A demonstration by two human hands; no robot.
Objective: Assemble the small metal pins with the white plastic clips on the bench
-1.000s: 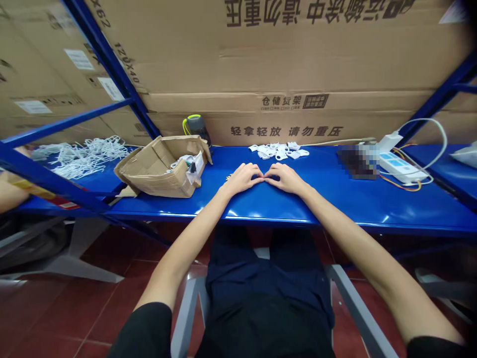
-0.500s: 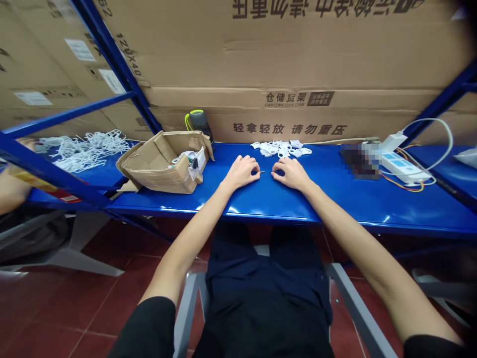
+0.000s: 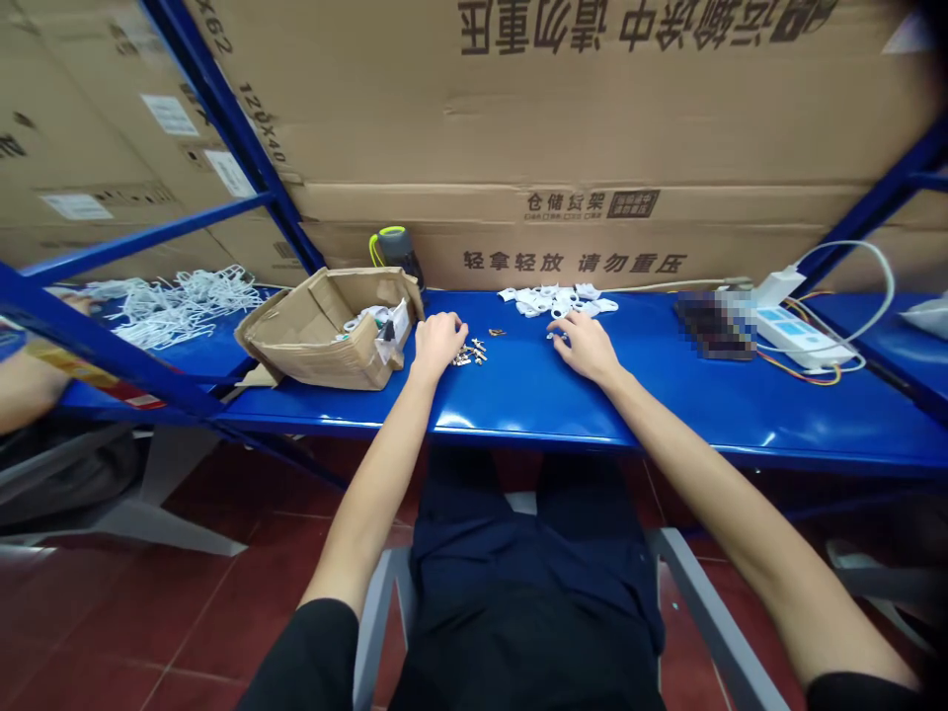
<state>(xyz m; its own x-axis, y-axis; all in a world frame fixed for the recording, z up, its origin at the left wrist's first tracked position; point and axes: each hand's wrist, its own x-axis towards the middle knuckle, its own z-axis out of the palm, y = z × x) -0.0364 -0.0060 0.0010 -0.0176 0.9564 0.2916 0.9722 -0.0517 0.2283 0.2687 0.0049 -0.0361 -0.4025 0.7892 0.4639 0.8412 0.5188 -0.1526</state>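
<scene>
My left hand (image 3: pixel 439 339) rests on the blue shelf top beside the cardboard box, its fingers curled inward and what they hold, if anything, hidden. Just right of it lies a loose pile of small brass-coloured metal pieces (image 3: pixel 474 353). One or two similar pieces (image 3: pixel 496 333) lie apart, between the hands. My right hand (image 3: pixel 584 344) is bent over the shelf with thumb and forefinger around a small whitish bit, too small to name. Behind that hand is a cluster of white ring-shaped plastic parts (image 3: pixel 555 300).
An open cardboard box (image 3: pixel 318 346) with mixed small items stands left, a dark flask-like object (image 3: pixel 404 252) behind it. At right are a blurred dark object (image 3: pixel 715 324), a power strip (image 3: pixel 804 336) and cables. White cords (image 3: pixel 178 306) and another person's arm (image 3: pixel 34 380) are at far left.
My left hand has moved left toward the box, uncovering the brass-coloured pieces. The thin piece at its fingertips no longer shows there. My right hand has shifted slightly right.
</scene>
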